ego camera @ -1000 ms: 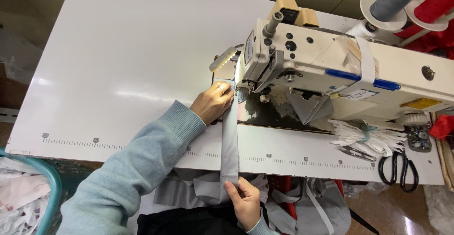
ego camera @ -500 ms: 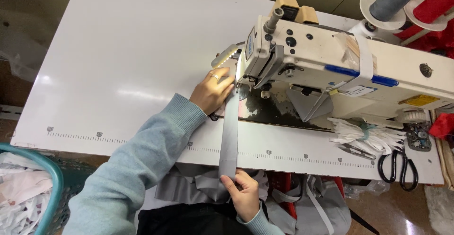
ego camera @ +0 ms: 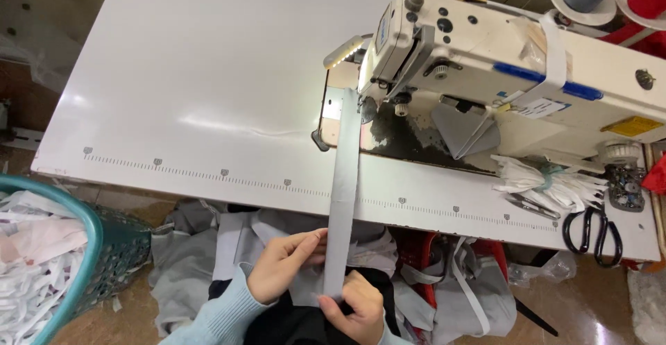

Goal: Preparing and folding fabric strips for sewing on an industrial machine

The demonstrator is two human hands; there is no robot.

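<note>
Two hands grip my grey strip (ego camera: 343, 199) near its lower end: left hand (ego camera: 284, 265) fingers pinch its left edge, right hand (ego camera: 354, 307) clamps the end. Strip runs across counter (ego camera: 173, 95) under sewing machine (ego camera: 499, 60).

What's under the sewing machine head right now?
The far end of the grey strip runs under the sewing machine at the needle, lit by its lamp. Both hands hold the near end. The needle itself is hidden.
</note>
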